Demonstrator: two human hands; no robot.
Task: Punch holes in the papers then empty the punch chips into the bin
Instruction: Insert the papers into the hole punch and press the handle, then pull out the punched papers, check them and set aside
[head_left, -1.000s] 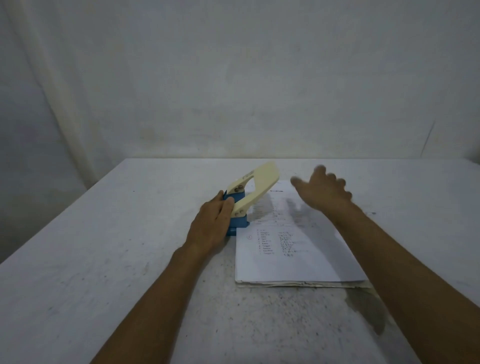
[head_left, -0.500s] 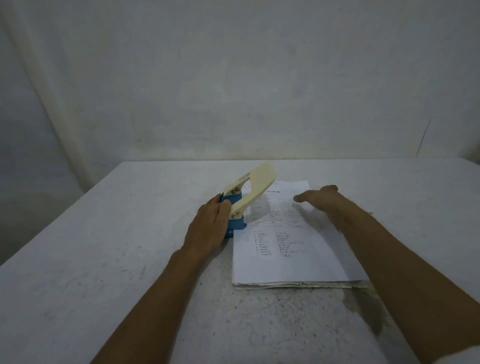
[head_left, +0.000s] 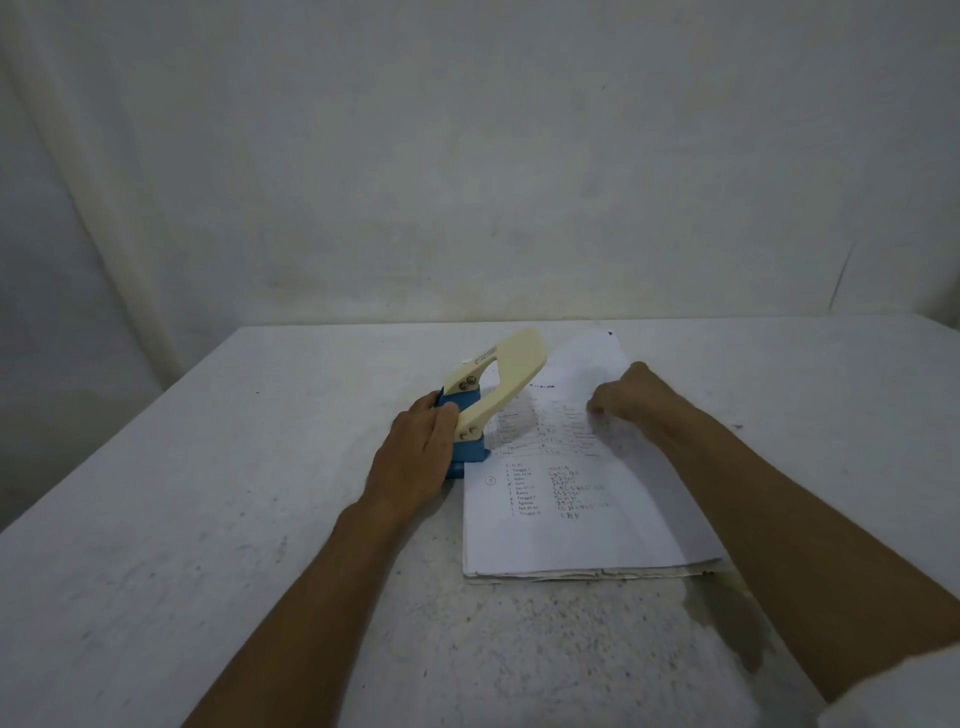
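A pale, scuffed table (head_left: 156, 519) is seen filling the lower half. Behind it, from nine to three o'clock, a plain whitish wall (head_left: 467, 156) is dimly lit. A dark stain (head_left: 737, 623) is seen on the tabletop at five o'clock.

punch (head_left: 470, 415) left of papers (head_left: 582, 499), on table (head_left: 208, 519)

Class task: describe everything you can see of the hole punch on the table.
The punch has a blue base and a cream, forked lever, raised and slanting up to the right. Two screw heads show at each of its two hinge ends. It stands on the white table against the papers' left edge. The left hand holds its base.
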